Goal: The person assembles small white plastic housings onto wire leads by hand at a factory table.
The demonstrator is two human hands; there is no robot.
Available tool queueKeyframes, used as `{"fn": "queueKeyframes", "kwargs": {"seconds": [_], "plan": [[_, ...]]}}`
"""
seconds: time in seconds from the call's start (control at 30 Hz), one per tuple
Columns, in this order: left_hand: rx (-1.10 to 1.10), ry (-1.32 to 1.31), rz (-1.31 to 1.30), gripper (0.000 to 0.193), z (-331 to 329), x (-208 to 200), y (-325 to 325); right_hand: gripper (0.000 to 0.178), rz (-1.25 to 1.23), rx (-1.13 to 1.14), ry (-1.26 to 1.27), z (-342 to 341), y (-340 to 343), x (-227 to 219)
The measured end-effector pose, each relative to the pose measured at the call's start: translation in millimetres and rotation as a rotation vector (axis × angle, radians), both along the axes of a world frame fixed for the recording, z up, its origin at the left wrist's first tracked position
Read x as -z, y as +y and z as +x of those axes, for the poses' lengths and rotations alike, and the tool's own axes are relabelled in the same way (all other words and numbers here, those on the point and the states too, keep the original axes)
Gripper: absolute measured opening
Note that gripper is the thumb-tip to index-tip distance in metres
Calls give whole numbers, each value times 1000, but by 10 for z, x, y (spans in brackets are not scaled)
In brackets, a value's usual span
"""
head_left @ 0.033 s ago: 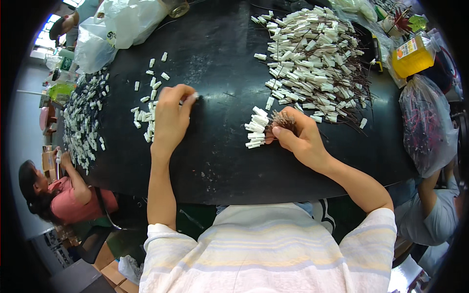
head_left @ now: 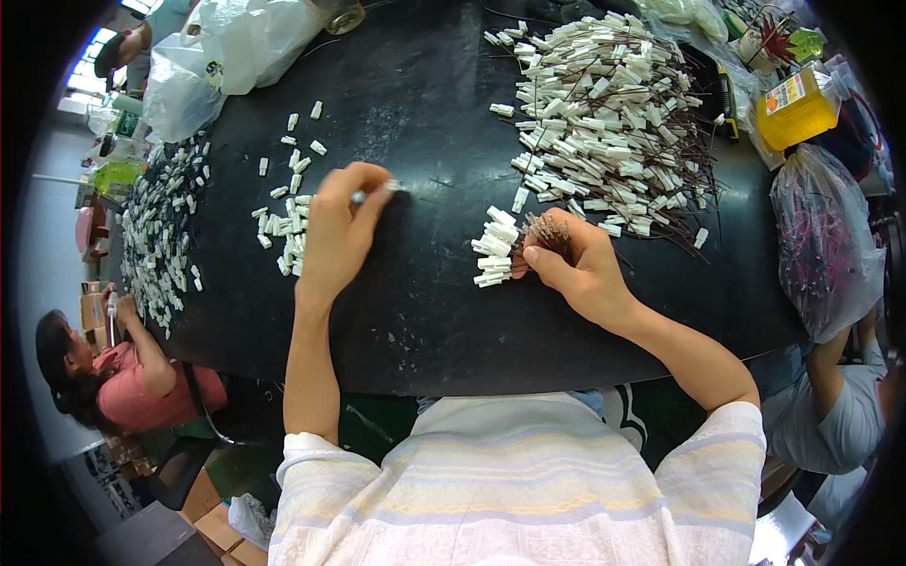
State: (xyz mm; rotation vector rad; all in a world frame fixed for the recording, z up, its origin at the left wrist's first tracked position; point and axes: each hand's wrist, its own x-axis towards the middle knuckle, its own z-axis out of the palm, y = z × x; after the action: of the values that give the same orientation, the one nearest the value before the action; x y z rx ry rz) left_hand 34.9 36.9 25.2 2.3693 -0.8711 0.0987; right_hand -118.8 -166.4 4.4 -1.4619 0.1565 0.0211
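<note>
My right hand (head_left: 590,269) is closed round a bundle of thin brown wires (head_left: 549,238). White plastic connectors (head_left: 494,247) on the bundle stick out to the left of my fingers. My left hand (head_left: 338,231) is over the table's left half, thumb and forefinger pinched on a small white connector (head_left: 394,186). Beside and partly behind that hand lie several loose white connectors (head_left: 274,226); some are hidden by the hand. To the upper right of my right hand spreads a large heap of white connectors with brown wires (head_left: 604,113).
A second heap of small white connectors (head_left: 165,236) lies at the table's left edge, near a person in pink (head_left: 142,382). White plastic bags (head_left: 241,47) sit far left. A yellow liquid container (head_left: 800,106), a cutter (head_left: 727,104) and a clear bag (head_left: 826,245) line the right side.
My left hand has shifted slightly to the right with the small connector at its fingertips. The right hand and its bundle are almost unmoved.
</note>
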Motion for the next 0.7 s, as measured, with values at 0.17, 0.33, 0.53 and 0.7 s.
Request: {"fn": "queueKeyframes", "kwargs": {"seconds": [0.17,0.33,0.53,0.7], "plan": [[347,755,-405,13,-299,-62,-201,9,5,36,-97,6,42,124],[359,748,-286,14,-353,-47,-226,11,-3,58,-96,6,42,120],[402,663,-359,14,-377,46,-273,12,-107,30,-94,4,17,158],[483,523,-332,11,-421,11,-328,9,-107,14,-64,-14,35,87]]}}
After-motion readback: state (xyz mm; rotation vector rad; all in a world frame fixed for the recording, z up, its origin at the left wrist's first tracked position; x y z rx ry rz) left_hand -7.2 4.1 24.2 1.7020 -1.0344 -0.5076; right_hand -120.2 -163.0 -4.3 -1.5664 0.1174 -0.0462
